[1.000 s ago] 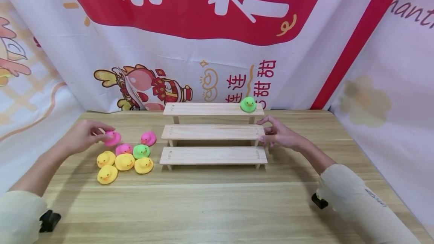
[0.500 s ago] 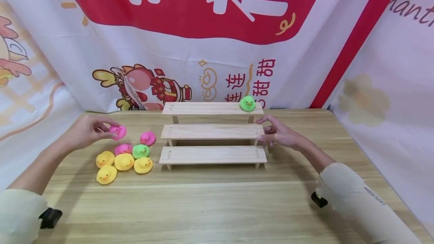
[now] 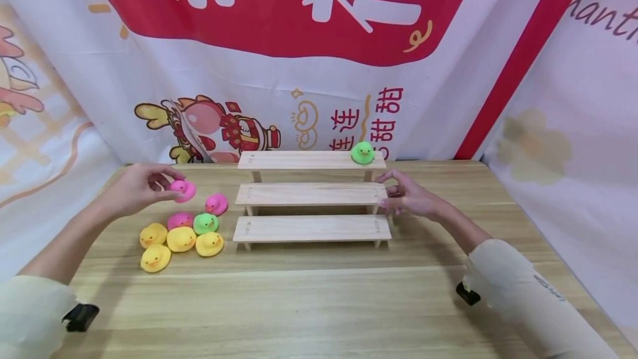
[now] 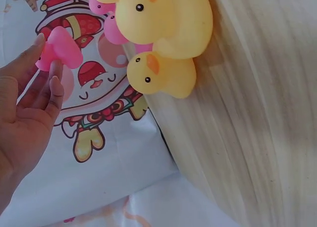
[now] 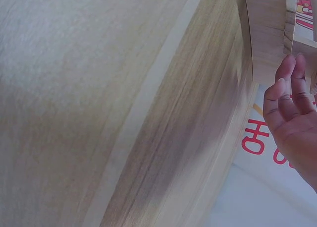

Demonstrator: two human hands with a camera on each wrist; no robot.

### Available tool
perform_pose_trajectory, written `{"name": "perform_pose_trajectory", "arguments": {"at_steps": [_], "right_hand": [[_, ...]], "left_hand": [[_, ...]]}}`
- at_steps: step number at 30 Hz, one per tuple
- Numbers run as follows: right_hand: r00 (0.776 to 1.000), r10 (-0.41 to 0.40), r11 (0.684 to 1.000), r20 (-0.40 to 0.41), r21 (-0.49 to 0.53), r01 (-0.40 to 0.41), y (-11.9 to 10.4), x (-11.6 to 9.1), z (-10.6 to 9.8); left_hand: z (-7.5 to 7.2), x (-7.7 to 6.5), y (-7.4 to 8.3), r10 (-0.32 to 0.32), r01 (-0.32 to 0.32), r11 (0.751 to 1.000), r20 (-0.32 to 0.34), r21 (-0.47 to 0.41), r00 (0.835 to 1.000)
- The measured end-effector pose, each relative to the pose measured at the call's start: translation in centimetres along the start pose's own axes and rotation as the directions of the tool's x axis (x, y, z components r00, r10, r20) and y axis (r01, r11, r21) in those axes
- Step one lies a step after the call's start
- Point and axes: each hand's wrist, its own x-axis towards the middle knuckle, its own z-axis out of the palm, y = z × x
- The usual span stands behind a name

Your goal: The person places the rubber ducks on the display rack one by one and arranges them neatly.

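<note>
My left hand [image 3: 144,187] pinches a pink toy duck [image 3: 184,190] between thumb and fingers, above the back left of the table. In the left wrist view, the same pink duck [image 4: 60,49] shows at the fingertips. Under and beside this hand sit a cluster of ducks: another pink duck [image 3: 216,204], a green duck [image 3: 206,224] and several yellow ones, including a yellow duck [image 3: 181,239]. My right hand [image 3: 411,197] grips the right end of a three-tier wooden stand [image 3: 311,194], around its middle shelf. Its fingertips [image 5: 298,61] meet the stand's edge in the right wrist view.
A green duck [image 3: 362,153] sits near the right end of the stand's top shelf. The wood-grain table [image 3: 309,303] spreads in front of the stand. A printed cloth [image 3: 279,93] hangs close behind it, and more cloth lines both sides.
My left hand has lifted the pink duck up and carried it to the right, past the cluster's back left. My right hand stays at the stand's end.
</note>
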Motion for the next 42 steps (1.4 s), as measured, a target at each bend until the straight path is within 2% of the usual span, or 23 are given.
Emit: {"name": "perform_pose_trajectory", "arguments": {"at_steps": [6, 14, 23, 34, 42], "right_hand": [[1.000, 0.002, 1.000, -0.002, -0.007, -0.002, 0.0, 0.0, 0.0], [1.000, 0.010, 1.000, -0.004, -0.025, -0.010, -0.1, 0.0, 0.0], [1.000, 0.003, 1.000, -0.007, -0.029, -0.003, -0.1, -0.1, 0.0], [1.000, -0.007, 0.999, 0.000, -0.032, 0.007, -0.2, -0.1, 0.1], [1.000, -0.009, 1.000, 0.000, -0.027, 0.009, -0.2, 0.0, 0.1]], "left_hand": [[0.0, 0.2, 1.0, 0.018, -0.018, 0.999, 0.003, -0.042, 1.000], [0.1, 1.0, 2.2, 0.081, -0.084, 0.995, -0.043, -0.061, 0.996], [0.0, 2.3, 4.2, 0.093, -0.098, 0.991, -0.060, -0.086, 0.994], [0.9, 4.1, 6.8, 0.153, -0.170, 0.975, -0.121, -0.143, 0.981], [1.7, 6.1, 9.2, 0.196, -0.225, 0.959, -0.171, -0.172, 0.966]]}}
